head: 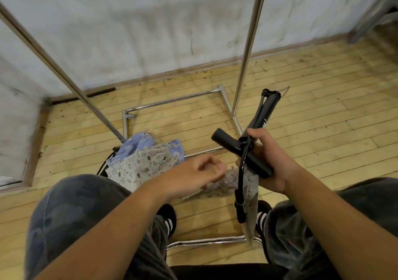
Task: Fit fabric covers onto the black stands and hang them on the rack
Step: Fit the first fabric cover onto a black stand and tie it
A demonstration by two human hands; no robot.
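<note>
Right hand (269, 161): curled round the black stand (237, 148) at the joint of its tubes; palm side mostly hidden behind the stand.
Black stand: folded, held up above the right knee, long tube slanting up and away, short cross tube pointing toward the left hand; lower end covered by the hand and fabric.
Grey cover (251, 195): hanging from under the right hand, tapering to a point between the shoes; upper part bunched between the two hands, print too faint to read.
Black strap (239, 195): looping down from the stand in front of the grey cover; attachment point hard to make out.
Left hand (200, 174): fingers curled in, thumb against forefinger, just beside the bunched grey cover; impossible to tell whether pinching it, since the fabric passes under the hand.
Pile of covers (148, 161): on the wooden floor (323, 107) beyond the left knee, a blue one under a pale printed one; near edge cut off by the knee.
Black wire (103, 165): poking out beside the pile, the rest hidden beneath it.
Rack (249, 43): two chrome uprights rising out of view, top bar cut off; low base frame on the floor between them, well apart from the stand.
Shoes (168, 219): black with white stripes, partly hidden by knees and cover.
Chrome bar (204, 241): at the feet; unclear what it belongs to.
</note>
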